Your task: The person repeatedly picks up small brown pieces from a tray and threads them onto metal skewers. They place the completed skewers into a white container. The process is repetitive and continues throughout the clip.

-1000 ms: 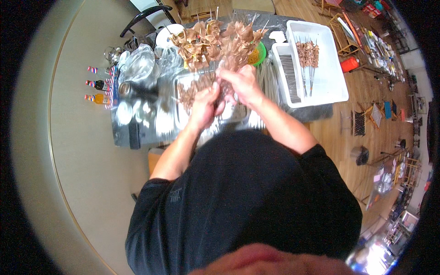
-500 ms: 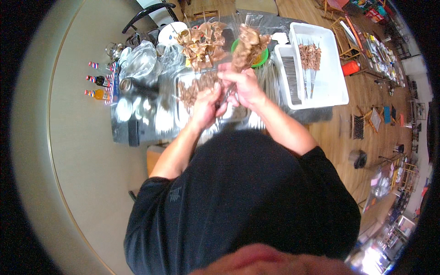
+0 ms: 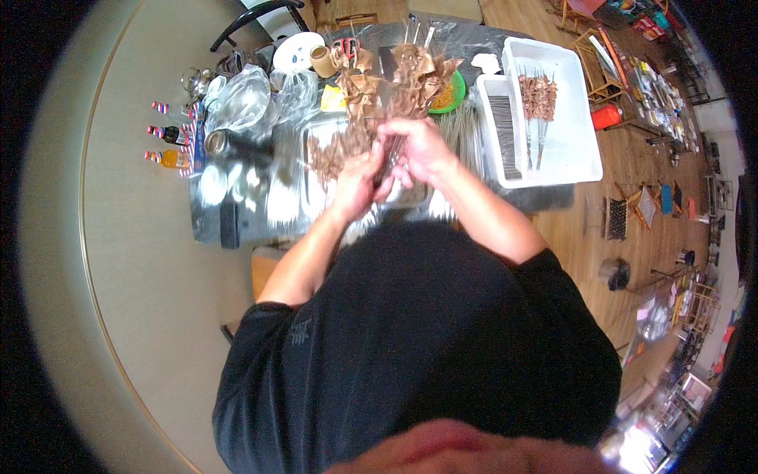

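Clamping left grip (image 3: 361,182) and right grip (image 3: 424,148) around the lower sticks (image 3: 392,156) of bunched food skewers (image 3: 416,73), above the bench (image 3: 553,195); probably handling soft, slippery along the brown pieces (image 3: 362,84), stiffer for holding below.

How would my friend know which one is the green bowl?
Find the dark table and the big white tub on its right side. Left of that tub, just beyond the right hand, the round bowl peeks out from behind brown skewers. Unlike them, it has a bright green rim.
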### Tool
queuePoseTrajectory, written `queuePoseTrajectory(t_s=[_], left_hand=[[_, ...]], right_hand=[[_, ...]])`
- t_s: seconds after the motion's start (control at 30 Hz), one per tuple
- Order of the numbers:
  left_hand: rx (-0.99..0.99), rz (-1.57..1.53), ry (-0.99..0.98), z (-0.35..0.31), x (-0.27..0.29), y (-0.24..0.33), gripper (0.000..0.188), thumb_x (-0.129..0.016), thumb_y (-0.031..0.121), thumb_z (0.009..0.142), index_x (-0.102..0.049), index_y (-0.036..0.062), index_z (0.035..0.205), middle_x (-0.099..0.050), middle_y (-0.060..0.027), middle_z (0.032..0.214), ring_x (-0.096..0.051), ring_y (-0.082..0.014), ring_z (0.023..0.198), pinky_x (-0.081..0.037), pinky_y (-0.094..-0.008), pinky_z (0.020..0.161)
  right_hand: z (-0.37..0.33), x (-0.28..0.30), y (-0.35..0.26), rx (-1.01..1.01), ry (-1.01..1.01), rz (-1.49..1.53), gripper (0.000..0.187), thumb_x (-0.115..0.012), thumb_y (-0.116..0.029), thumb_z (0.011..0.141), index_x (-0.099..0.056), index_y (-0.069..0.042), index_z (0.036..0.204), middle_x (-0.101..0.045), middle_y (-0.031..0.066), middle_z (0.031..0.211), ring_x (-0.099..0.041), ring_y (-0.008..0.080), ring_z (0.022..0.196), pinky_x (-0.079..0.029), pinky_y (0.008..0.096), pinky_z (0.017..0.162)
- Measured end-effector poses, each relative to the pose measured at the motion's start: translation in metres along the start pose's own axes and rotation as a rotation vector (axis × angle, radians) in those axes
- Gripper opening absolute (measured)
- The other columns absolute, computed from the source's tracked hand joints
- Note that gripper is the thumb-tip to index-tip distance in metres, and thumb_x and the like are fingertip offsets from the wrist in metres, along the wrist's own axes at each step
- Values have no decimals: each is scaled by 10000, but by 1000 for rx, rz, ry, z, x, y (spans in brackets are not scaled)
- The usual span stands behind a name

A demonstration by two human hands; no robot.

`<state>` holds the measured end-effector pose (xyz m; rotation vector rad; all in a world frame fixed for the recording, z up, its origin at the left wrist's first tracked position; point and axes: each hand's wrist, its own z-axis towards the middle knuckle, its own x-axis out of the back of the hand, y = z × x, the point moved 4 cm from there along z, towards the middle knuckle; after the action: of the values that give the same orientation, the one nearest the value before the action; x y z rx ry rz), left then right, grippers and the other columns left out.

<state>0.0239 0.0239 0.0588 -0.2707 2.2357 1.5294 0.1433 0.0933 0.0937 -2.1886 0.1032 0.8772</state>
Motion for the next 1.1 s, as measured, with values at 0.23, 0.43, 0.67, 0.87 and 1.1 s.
queuePoseTrajectory(t_s=[0.23, 0.43, 0.67, 0.87, 1.1], left_hand=[[83, 145, -25, 7, 8, -5, 421, -496, 407, 1070, -661, 32, 974, -659, -76, 648, -450, -95, 445, -321, -247, 420], [136, 148, -35, -2, 12, -5, 199, -617, 262, 1015, -639, 70, 967, -652, -11, 688, -432, -34, 450, -286, -191, 407], [57, -8, 229, 14, 55, -15, 212, -589, 118, 1023, -591, -24, 1180, -683, -142, 1149, -653, -251, 1086, -515, -359, 968], [98, -198, 151, 32, 48, -49, 244, -530, 202, 1062, -590, 30, 1225, -588, -144, 1366, -610, -235, 1151, -493, -377, 1008], [295, 644, 198, 39, 46, -42, 302, -685, 304, 978, -736, 10, 930, -719, -90, 788, -665, -185, 711, -531, -351, 689]], right_hand=[[10, 4, 4, -90, -250, -32, 261, -652, -174, 909, -665, -9, 1111, -701, 158, 880, -632, 270, 540, -529, 330, 449], [33, 15, 29, -222, -466, -79, 287, -650, -226, 932, -722, 43, 1000, -707, 134, 931, -670, 254, 636, -610, 397, 696], [41, 51, 42, 553, 253, -853, 349, -547, -299, 953, -740, -18, 882, -724, 225, 835, -714, 348, 695, -554, 466, 688], [37, 59, 99, -99, -165, -341, 285, -523, -255, 1026, -694, -28, 1012, -708, 115, 859, -694, 228, 680, -570, 390, 578], [32, 110, 67, 364, -229, -885, 255, -549, -162, 969, -690, 6, 839, -666, 125, 686, -628, 200, 603, -512, 388, 584]])
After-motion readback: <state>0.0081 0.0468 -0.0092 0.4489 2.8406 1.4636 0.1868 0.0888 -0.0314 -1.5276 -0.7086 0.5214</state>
